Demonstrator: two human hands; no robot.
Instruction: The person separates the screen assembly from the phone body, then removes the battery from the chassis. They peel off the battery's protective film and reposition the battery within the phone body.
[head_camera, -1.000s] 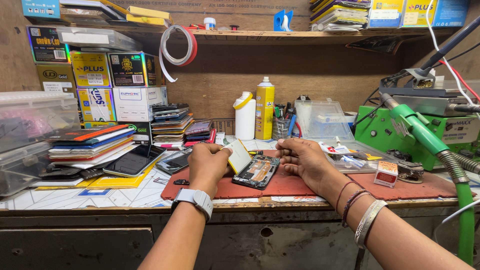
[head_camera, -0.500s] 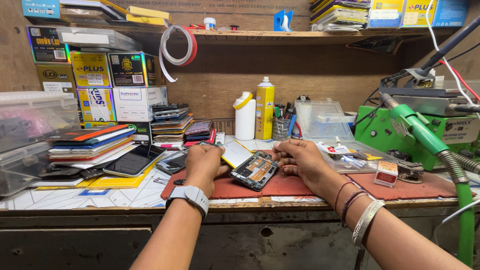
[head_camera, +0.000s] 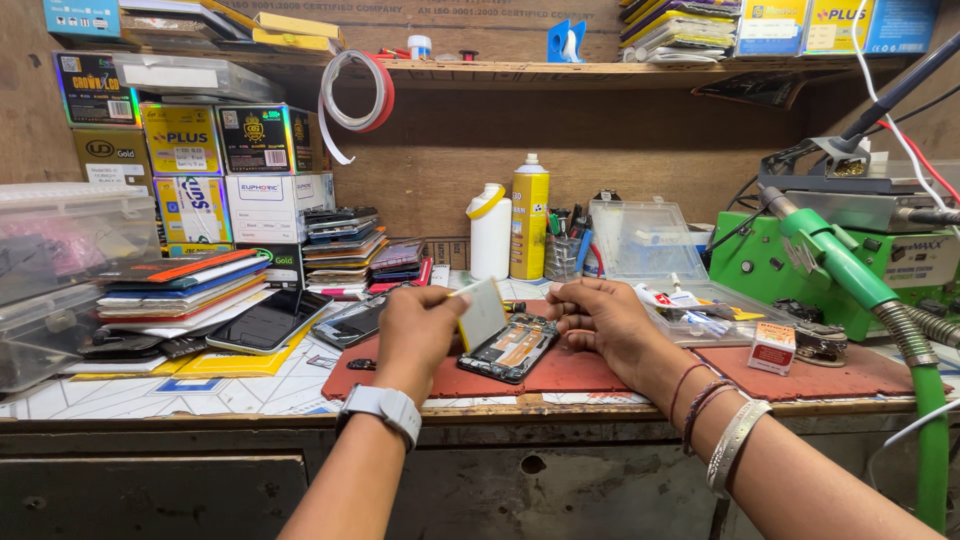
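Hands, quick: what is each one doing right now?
Left hand: closed on a flat pale battery, lifted on edge over the opened phone.
Right hand: fingers curled against the phone's far edge; grip unclear.

Your opened phone (head_camera: 512, 349) lies on the mat (head_camera: 600, 372) at the desk's (head_camera: 120, 395) middle; stacked phones (head_camera: 180, 290) sit left, the parts tray (head_camera: 690, 305) right, bottles (head_camera: 510, 225) behind.

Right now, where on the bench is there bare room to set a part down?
Bare red mat right of the small red-and-white box, and mat between the opened phone and right hand. Crowded on the left: stacked phones and dark phone.
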